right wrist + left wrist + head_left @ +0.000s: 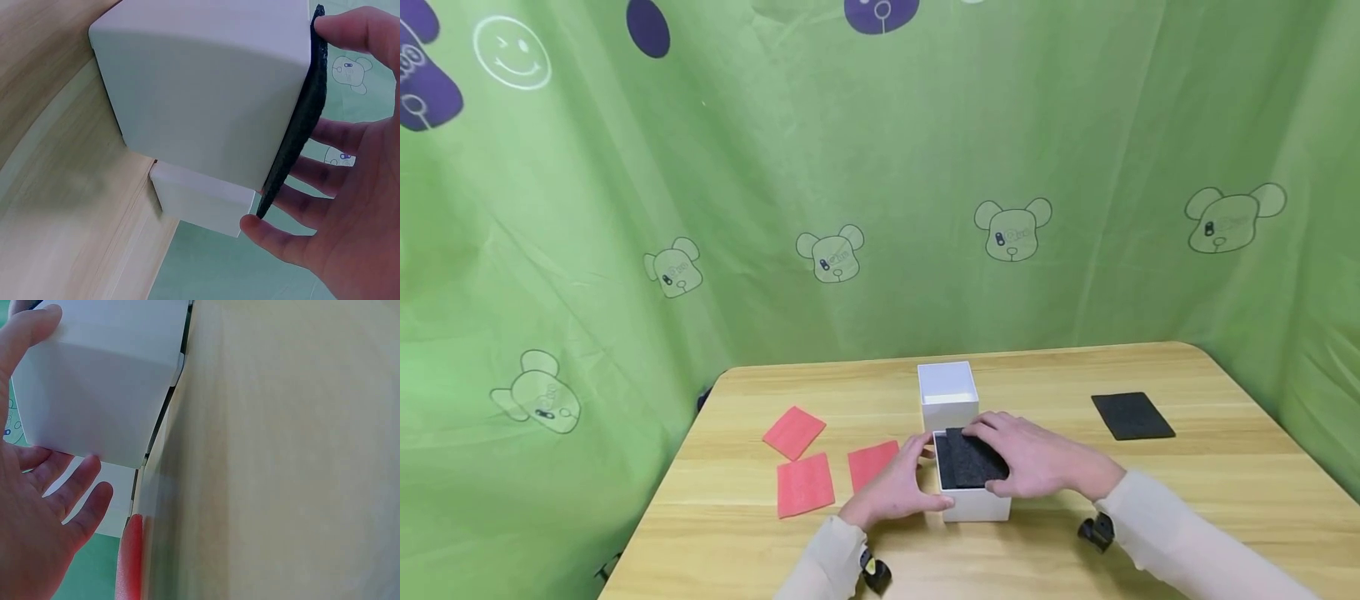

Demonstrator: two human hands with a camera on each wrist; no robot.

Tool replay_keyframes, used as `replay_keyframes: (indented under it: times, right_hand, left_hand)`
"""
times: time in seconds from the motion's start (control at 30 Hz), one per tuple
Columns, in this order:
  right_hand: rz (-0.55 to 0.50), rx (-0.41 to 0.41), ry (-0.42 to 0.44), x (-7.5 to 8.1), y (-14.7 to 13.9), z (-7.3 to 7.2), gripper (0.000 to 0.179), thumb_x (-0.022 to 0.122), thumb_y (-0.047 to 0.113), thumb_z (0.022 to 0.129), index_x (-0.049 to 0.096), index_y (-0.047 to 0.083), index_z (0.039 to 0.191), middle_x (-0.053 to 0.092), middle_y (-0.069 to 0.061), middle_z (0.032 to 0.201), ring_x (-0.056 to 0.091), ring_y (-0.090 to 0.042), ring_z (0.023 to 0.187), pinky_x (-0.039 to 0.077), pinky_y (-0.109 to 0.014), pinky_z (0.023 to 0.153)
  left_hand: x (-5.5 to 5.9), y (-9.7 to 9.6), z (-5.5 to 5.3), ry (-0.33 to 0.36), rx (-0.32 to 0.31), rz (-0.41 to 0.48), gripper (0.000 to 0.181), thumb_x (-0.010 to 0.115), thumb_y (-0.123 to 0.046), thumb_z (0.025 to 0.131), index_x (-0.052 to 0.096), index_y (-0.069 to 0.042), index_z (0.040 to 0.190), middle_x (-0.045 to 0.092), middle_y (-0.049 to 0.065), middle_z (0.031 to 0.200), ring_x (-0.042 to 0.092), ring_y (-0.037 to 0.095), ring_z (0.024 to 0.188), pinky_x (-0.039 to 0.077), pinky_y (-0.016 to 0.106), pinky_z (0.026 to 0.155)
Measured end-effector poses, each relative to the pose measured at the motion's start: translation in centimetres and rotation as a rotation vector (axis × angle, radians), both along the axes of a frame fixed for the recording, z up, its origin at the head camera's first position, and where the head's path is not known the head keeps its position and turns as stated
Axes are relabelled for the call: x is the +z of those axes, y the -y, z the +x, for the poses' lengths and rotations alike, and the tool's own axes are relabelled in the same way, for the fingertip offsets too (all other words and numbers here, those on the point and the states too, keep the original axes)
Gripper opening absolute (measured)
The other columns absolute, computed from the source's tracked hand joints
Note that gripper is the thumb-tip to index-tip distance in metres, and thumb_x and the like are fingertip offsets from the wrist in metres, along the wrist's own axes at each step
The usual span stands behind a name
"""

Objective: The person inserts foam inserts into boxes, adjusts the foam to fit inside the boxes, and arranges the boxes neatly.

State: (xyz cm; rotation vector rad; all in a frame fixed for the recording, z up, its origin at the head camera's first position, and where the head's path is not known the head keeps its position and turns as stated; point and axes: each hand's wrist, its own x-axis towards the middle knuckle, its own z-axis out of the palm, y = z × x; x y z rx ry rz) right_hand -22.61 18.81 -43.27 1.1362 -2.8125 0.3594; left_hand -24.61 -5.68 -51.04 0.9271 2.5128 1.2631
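Note:
A white box (976, 505) stands upright on the table with its top uncovered. My left hand (895, 492) grips its left side, thumb at the near corner and index finger at the far one. In the left wrist view the other fingers of that hand spread beside the wall. A black foam sheet (973, 460) lies across the box's opening, over more black material inside. My right hand (1026, 454) holds the sheet by its near and far edges. The right wrist view shows this sheet (297, 134) slightly bent, overhanging the rim.
Behind the box stands a second white box part (950, 414), its open side up. To the left lie red foam sheets (794, 432), (806, 486), (872, 463). Another black foam sheet (1132, 415) lies at right. A green curtain (880, 317) surrounds the table.

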Motion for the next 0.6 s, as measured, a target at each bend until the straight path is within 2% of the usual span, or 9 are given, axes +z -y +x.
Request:
replay_keyframes:
  times: [0.17,0.6]
  right_hand:
    - [-0.003,0.015,-0.022,-0.11,0.23,0.01,0.068,0.072,0.038,0.073,0.051,0.006,0.129,0.050,-0.005,0.120,0.049,-0.019,0.106,0.045,-0.043,0.090]
    - [-0.012,0.026,-0.015,-0.17,0.68,0.05,0.065,0.072,0.037,0.074,0.053,0.006,0.128,0.051,-0.007,0.122,0.049,-0.021,0.108,0.043,-0.045,0.092]
  left_hand:
    - [-0.01,-0.07,0.00,-0.009,-0.004,0.000,0.092,0.079,-0.043,0.072,0.027,-0.021,0.146,0.039,-0.008,0.133,0.043,0.008,0.118,0.041,0.026,0.098]
    - [-0.04,-0.03,0.08,0.002,0.011,-0.016,0.096,0.078,-0.044,0.073,0.025,-0.015,0.147,0.039,-0.006,0.133,0.044,0.007,0.118,0.041,0.026,0.098]
